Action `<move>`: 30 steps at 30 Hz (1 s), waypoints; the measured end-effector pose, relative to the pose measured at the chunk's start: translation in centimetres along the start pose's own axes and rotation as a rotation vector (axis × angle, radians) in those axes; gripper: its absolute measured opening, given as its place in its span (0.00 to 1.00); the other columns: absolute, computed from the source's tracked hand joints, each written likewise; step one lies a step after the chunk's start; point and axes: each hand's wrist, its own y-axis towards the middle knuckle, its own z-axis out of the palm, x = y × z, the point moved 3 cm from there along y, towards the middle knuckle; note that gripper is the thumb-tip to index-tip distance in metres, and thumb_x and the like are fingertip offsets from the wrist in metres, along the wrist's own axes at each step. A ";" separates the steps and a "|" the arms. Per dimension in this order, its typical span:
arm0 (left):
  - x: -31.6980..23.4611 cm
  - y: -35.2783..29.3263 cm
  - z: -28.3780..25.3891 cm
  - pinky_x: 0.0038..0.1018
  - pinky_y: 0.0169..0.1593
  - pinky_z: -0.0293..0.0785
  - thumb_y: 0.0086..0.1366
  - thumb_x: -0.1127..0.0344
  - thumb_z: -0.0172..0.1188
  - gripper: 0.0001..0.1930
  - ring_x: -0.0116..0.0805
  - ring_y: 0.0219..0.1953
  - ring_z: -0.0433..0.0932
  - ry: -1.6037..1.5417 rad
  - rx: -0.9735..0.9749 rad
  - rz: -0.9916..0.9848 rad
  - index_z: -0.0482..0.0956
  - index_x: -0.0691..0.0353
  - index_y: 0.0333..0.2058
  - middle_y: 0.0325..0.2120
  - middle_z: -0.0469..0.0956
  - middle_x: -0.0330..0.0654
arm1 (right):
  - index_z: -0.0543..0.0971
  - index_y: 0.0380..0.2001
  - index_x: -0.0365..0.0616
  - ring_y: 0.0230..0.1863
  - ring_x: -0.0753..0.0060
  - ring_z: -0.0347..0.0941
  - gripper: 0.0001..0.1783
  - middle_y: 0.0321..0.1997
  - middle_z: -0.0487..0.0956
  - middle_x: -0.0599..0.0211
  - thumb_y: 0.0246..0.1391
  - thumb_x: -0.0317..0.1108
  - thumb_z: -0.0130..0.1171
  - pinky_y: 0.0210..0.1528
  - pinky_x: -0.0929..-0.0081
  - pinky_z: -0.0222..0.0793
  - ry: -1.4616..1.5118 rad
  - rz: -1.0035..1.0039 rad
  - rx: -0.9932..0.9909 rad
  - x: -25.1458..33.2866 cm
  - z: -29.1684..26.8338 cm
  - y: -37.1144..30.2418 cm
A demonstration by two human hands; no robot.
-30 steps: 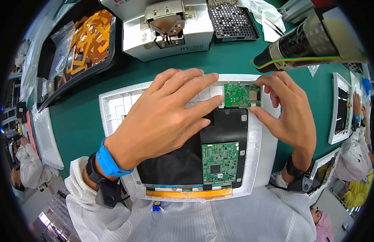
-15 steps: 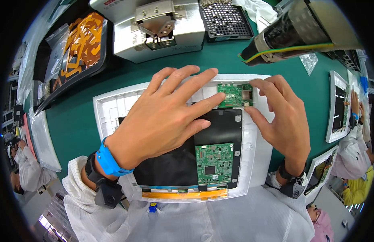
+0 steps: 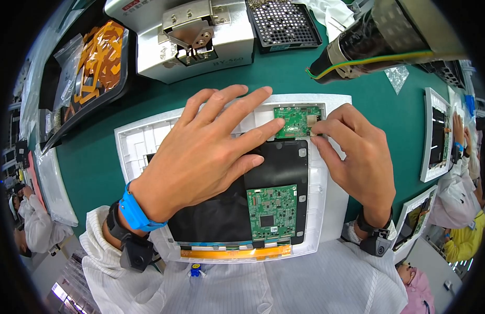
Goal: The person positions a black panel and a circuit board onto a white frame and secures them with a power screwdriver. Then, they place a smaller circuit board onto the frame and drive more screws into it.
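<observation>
A white plastic housing (image 3: 318, 209) lies before me with a black panel (image 3: 211, 220) in it. At its top right corner sits a small green circuit board (image 3: 294, 121); a larger green circuit board (image 3: 272, 212) rests on the panel's lower right. My left hand (image 3: 211, 141) is spread open over the housing, its index fingertip on the left side of the small board. My right hand (image 3: 357, 157) pinches at that board's lower right corner, thumb and index finger close together. Whatever lies between those fingertips is hidden. An orange strip (image 3: 237, 253) runs along the housing's near edge.
A black tray (image 3: 116, 97) of orange flex cables stands far left, beside a silver machine (image 3: 195, 68). Behind is a black perforated tray (image 3: 284, 26) of small parts. A dark tube (image 3: 352, 52) with a green-yellow wire reaches in from the upper right. Similar housings (image 3: 425, 157) and co-workers are at right.
My right thumb and index finger have closed from apart onto the small board's lower right corner. My left hand keeps its place on the housing; the view has shifted slightly.
</observation>
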 end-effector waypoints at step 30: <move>0.0 0.2 0.3 0.46 0.67 0.61 0.63 0.59 0.67 0.28 0.51 0.67 0.64 -0.043 -0.021 -0.008 0.76 0.46 0.63 0.69 0.64 0.45 | 0.83 0.35 0.40 0.28 0.60 0.78 0.06 0.33 0.77 0.66 0.51 0.25 0.68 0.30 0.65 0.74 -0.037 0.008 -0.013 0.1 0.3 0.0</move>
